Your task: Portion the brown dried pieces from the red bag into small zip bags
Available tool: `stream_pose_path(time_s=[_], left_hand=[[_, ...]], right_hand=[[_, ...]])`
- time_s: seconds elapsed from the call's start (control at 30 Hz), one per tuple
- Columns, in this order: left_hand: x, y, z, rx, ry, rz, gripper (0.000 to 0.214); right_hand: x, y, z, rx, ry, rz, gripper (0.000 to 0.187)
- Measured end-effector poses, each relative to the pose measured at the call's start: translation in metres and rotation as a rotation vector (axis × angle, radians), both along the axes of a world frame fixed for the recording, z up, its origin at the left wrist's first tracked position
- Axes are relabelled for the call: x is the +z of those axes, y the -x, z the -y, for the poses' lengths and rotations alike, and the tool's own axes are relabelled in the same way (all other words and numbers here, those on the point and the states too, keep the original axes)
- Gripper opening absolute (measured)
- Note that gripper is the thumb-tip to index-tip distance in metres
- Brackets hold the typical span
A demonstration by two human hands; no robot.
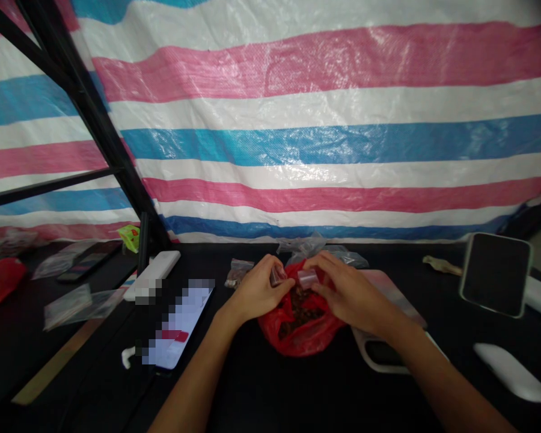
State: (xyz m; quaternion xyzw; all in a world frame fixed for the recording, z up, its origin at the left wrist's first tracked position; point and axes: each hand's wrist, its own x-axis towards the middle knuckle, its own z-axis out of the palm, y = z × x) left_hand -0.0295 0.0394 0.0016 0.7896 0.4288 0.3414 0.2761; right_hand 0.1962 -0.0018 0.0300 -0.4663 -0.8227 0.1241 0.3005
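Observation:
A red plastic bag (297, 340) full of small dark brown pieces lies open on the black table, straight in front of me. My left hand (256, 288) is closed in a pinch on a small clear bag (278, 275) at the red bag's left rim. My right hand (342, 288) pinches another small clear plastic bag (307, 278) just above the red bag's mouth. Both hands hover close together over the opening.
A phone (180, 322) lies left of my left arm, beside a white power bank (152, 275). Small clear bags (238, 272) sit behind the red bag. A white scale (379, 355) lies under my right forearm. A dark screen (496, 273) and white object (511, 373) are at right.

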Motion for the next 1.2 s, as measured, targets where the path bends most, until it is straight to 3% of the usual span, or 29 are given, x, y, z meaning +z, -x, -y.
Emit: stream_pose_path(time_s=[0.1, 0.2, 0.3, 0.53, 0.67, 0.93, 1.2], left_hand=[[0.009, 0.014, 0.003, 0.016, 0.120, -0.103, 0.040], [0.018, 0.028, 0.007, -0.094, 0.393, -0.199, 0.056], [0.019, 0.035, 0.009, -0.193, 0.516, -0.238, 0.055], [0.006, 0.030, 0.003, -0.165, 0.496, -0.115, 0.030], [0.005, 0.027, -0.001, -0.189, 0.533, 0.032, 0.025], [0.012, 0.015, 0.001, 0.004, 0.587, 0.159, 0.017], [0.014, 0.011, 0.001, 0.014, 0.670, 0.387, 0.018]], right_hand=[[0.004, -0.004, 0.002, 0.044, 0.074, 0.130, 0.027], [0.004, -0.003, 0.005, 0.061, 0.133, 0.133, 0.029], [0.002, -0.003, 0.009, 0.051, 0.219, 0.123, 0.026], [0.002, 0.003, 0.016, 0.036, 0.369, 0.170, 0.021], [0.002, 0.014, 0.017, -0.009, 0.328, 0.236, 0.020], [-0.013, 0.023, 0.014, -0.066, 0.215, 0.334, 0.028], [-0.019, 0.030, 0.012, -0.126, 0.190, 0.315, 0.026]])
